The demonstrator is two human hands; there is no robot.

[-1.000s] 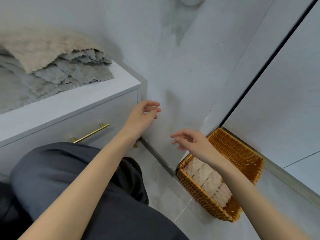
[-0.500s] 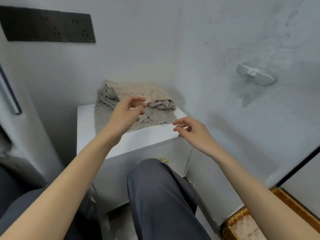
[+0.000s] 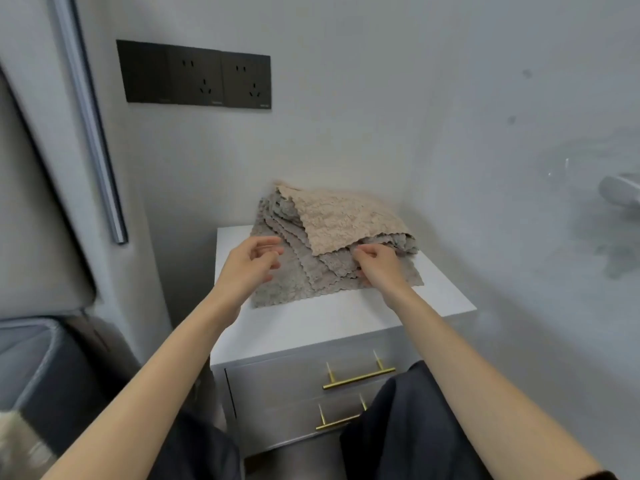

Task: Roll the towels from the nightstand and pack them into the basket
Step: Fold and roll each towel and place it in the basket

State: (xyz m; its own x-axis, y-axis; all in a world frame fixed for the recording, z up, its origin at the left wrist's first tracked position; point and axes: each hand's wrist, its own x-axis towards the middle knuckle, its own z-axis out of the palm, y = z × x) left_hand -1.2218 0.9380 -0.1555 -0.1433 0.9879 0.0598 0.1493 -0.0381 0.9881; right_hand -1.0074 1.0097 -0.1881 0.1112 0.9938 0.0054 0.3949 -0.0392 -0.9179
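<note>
A stack of grey towels (image 3: 294, 282) with a beige towel (image 3: 343, 220) on top lies on the white nightstand (image 3: 346, 317) in the corner. My left hand (image 3: 247, 265) hovers just over the left part of the stack, fingers loosely curled and holding nothing. My right hand (image 3: 379, 266) is at the front edge of the stack, right under the beige towel's lower edge. Its curled fingers and its thumb pinch the towel layers there. The basket is out of view.
The nightstand has two drawers with gold bar handles (image 3: 358, 375). A black socket panel (image 3: 197, 76) is on the wall behind. A grey upholstered bed edge (image 3: 31, 362) stands at the left, my dark-trousered knee (image 3: 408, 427) at the lower right.
The view swung up from the basket on the floor to the nightstand. Both hands travelled forward to the towel stack, and my right hand closed on its front edge.
</note>
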